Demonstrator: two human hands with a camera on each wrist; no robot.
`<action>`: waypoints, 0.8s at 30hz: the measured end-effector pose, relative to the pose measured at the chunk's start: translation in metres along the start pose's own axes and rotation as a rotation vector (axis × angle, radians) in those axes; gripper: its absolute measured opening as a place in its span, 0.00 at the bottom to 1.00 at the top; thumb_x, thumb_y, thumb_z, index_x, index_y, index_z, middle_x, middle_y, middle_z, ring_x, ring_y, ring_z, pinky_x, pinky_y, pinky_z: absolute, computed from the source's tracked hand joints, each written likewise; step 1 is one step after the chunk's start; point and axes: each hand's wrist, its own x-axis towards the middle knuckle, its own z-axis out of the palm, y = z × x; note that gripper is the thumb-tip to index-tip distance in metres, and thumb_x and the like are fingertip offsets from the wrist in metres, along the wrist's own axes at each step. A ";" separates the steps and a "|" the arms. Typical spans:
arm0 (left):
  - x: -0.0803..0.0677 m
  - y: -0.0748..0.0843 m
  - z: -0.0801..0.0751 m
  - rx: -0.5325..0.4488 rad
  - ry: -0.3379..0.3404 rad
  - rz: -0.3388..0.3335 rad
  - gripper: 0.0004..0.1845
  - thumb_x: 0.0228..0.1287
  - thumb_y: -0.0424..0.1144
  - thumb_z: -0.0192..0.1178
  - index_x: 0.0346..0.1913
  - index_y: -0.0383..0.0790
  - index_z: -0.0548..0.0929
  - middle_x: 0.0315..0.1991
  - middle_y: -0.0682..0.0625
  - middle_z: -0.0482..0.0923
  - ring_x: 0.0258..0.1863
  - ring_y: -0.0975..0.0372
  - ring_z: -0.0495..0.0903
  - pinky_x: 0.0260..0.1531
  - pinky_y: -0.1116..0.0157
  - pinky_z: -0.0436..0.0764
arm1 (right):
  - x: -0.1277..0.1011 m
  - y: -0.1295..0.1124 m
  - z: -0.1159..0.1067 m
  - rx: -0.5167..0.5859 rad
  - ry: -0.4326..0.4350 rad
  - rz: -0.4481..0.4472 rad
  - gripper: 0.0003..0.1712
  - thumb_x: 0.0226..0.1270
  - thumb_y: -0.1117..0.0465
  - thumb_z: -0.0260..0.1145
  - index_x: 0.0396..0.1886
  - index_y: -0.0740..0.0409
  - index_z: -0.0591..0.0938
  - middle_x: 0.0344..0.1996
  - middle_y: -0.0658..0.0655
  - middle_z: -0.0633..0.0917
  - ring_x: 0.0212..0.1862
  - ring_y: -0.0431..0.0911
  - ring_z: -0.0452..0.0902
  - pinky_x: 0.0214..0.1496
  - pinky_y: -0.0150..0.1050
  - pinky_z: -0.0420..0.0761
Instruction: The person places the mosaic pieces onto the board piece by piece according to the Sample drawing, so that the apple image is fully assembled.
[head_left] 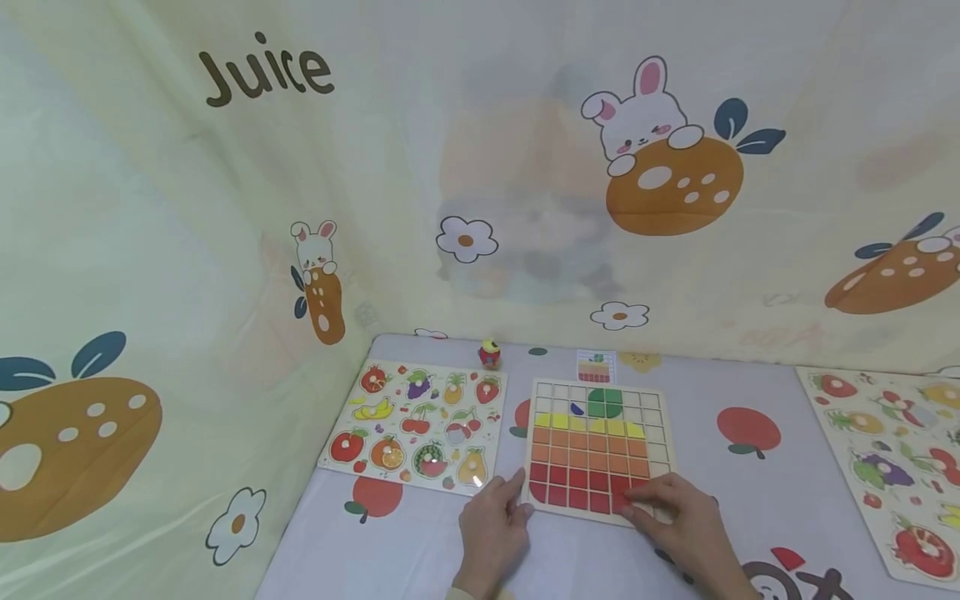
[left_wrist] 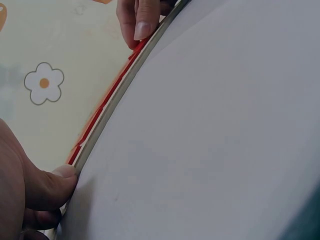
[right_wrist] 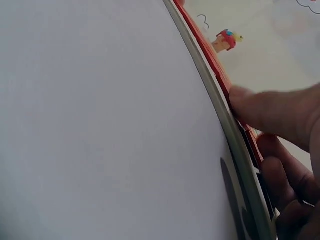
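Note:
A wooden grid board (head_left: 657, 412) lies on the table, its squares filled with red, orange, yellow and green tiles that form a picture. At the board's near left corner, my left hand (head_left: 495, 527) holds the edge between thumb and fingers. My right hand (head_left: 678, 518) is at the near right part, its thumb and fingertips pinching a red tile (head_left: 619, 497) at the end of the bottom row. In the left wrist view, the red tile (left_wrist: 137, 50) shows beneath the right fingertips. A small dark blue piece (head_left: 577, 409) sits beside the green tiles.
A fruit puzzle board (head_left: 411, 477) lies to the left, and another fruit puzzle board (head_left: 847, 467) to the right. Behind the grid board are a picture card (head_left: 596, 367) and a small red and yellow toy figure (head_left: 490, 354). A printed cloth wall (head_left: 525, 167) encloses the table.

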 end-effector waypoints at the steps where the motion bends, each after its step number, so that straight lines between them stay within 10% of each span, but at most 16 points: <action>1: 0.000 0.000 0.000 0.001 -0.001 -0.001 0.24 0.64 0.38 0.73 0.64 0.50 0.87 0.21 0.64 0.65 0.18 0.71 0.61 0.22 0.72 0.60 | 0.000 0.000 0.000 -0.001 0.002 0.004 0.13 0.62 0.51 0.82 0.46 0.43 0.94 0.43 0.46 0.87 0.49 0.43 0.77 0.55 0.44 0.78; 24: 0.000 0.001 -0.001 0.006 -0.009 -0.006 0.24 0.64 0.37 0.73 0.64 0.49 0.87 0.21 0.63 0.65 0.17 0.71 0.60 0.22 0.71 0.60 | 0.000 -0.004 -0.001 0.002 0.011 0.029 0.16 0.60 0.49 0.84 0.44 0.49 0.95 0.43 0.49 0.86 0.48 0.46 0.77 0.52 0.45 0.79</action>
